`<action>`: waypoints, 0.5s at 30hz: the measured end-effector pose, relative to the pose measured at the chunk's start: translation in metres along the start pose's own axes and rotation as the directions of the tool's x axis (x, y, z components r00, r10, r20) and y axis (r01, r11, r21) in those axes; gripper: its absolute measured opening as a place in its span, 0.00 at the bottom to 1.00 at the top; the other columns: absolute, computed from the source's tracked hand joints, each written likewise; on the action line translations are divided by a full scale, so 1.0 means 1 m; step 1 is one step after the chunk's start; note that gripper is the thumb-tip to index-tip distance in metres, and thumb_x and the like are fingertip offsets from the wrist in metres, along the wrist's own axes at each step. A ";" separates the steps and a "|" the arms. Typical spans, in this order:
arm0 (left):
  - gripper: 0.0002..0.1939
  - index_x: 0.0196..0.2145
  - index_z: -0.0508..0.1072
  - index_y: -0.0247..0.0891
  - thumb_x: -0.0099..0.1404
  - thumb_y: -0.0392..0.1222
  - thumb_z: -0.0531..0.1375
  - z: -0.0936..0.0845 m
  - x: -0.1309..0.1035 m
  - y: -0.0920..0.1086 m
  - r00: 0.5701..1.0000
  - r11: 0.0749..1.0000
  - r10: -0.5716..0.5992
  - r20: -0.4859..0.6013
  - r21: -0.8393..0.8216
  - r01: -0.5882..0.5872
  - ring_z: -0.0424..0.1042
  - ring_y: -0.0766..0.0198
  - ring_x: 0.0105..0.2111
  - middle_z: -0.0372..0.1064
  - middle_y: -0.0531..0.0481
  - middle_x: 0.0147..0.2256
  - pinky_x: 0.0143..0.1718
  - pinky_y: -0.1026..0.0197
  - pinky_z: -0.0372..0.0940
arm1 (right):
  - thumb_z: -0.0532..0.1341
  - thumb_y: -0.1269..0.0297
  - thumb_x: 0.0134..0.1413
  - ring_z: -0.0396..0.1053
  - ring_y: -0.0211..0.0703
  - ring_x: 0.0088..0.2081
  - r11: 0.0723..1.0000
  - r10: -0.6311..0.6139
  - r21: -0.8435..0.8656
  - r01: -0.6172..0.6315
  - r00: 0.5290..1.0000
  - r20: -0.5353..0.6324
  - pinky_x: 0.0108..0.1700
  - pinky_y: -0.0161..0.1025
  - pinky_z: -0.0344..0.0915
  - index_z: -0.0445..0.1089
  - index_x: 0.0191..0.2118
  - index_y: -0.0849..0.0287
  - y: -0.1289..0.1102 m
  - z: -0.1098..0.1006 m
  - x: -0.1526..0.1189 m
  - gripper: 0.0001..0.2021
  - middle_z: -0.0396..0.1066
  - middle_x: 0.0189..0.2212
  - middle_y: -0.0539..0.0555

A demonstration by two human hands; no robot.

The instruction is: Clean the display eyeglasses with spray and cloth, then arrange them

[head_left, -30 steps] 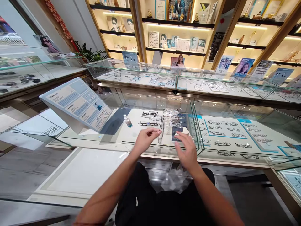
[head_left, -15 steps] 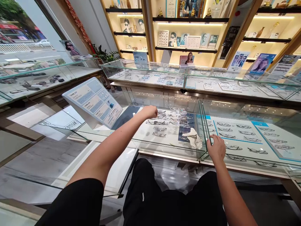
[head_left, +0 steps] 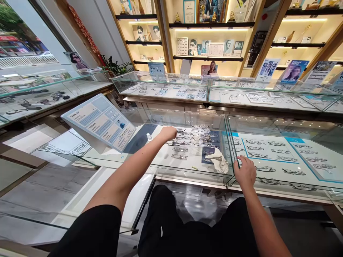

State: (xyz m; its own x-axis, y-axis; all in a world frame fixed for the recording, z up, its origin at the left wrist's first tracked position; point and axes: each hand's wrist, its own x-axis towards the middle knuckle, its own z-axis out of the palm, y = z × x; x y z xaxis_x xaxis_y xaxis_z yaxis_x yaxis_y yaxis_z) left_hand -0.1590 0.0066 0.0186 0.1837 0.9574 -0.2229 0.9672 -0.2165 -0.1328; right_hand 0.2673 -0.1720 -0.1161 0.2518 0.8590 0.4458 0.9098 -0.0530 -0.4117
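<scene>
Over the left part of the glass display case [head_left: 184, 182], my left hand [head_left: 168, 133] is closed beside rows of eyeglasses [head_left: 199, 137]. Its fingertips face away from me, so anything inside them is hidden. Nearest to it are the dark frames at the left end of the rows. My right hand [head_left: 245, 172] rests on the glass edge by the seam between two cases, thumb and fingers apart. A crumpled cream cloth [head_left: 220, 162] lies left of that seam. Behind my left forearm stands a small white bottle [head_left: 149, 137].
A tilted info board [head_left: 100, 121] stands on the left of the case. More eyeglasses [head_left: 293, 172] lie in the right-hand case. Beyond are another glass counter [head_left: 171, 98] and lit shelves [head_left: 211, 59]. A low white surface [head_left: 107, 192] is under my left arm.
The view has shifted slightly. My left hand has moved a little, still closed near the frames, and the white bottle shows more. My right hand stays on the glass edge.
</scene>
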 end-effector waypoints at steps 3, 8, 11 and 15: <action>0.13 0.42 0.85 0.40 0.60 0.39 0.64 0.001 0.002 -0.003 1.000 1.000 0.002 -0.012 -0.003 -0.002 0.78 0.49 0.45 0.81 0.36 0.46 0.48 0.56 0.70 | 0.55 0.56 0.66 0.67 0.60 0.58 1.000 0.001 0.006 -0.001 1.000 -0.003 0.58 0.54 0.62 0.77 0.50 0.58 0.000 0.001 0.000 0.17 0.76 0.57 0.63; 0.13 0.41 0.84 0.38 0.62 0.43 0.64 0.000 0.006 -0.008 0.998 0.999 -0.023 -0.064 -0.043 0.020 0.78 0.48 0.45 0.80 0.32 0.44 0.49 0.54 0.69 | 0.54 0.56 0.66 0.67 0.60 0.57 1.000 0.001 0.023 -0.001 1.000 -0.023 0.57 0.54 0.61 0.77 0.49 0.58 0.001 0.002 -0.001 0.18 0.76 0.56 0.63; 0.14 0.41 0.84 0.39 0.63 0.48 0.64 0.001 0.010 -0.008 0.994 0.996 -0.048 -0.095 -0.083 0.040 0.78 0.47 0.45 0.80 0.31 0.42 0.50 0.52 0.69 | 0.54 0.55 0.65 0.67 0.61 0.57 1.000 0.004 0.030 -0.003 1.000 -0.027 0.56 0.54 0.60 0.77 0.48 0.57 0.001 0.003 -0.001 0.18 0.77 0.56 0.63; 0.15 0.40 0.83 0.37 0.62 0.49 0.66 0.003 0.016 -0.005 0.992 0.990 -0.071 -0.108 -0.127 0.057 0.78 0.47 0.44 0.80 0.32 0.41 0.49 0.51 0.68 | 0.54 0.55 0.65 0.67 0.61 0.57 1.000 0.006 0.030 -0.006 1.000 -0.021 0.56 0.55 0.61 0.77 0.48 0.58 -0.001 0.001 0.000 0.18 0.77 0.56 0.63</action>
State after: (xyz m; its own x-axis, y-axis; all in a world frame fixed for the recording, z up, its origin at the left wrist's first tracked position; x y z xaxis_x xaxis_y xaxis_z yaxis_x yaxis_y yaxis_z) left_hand -0.1613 0.0223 0.0129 0.1323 0.9854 -0.1071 0.9906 -0.1354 -0.0218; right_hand 0.2663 -0.1715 -0.1171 0.2644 0.8479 0.4595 0.8979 -0.0426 -0.4381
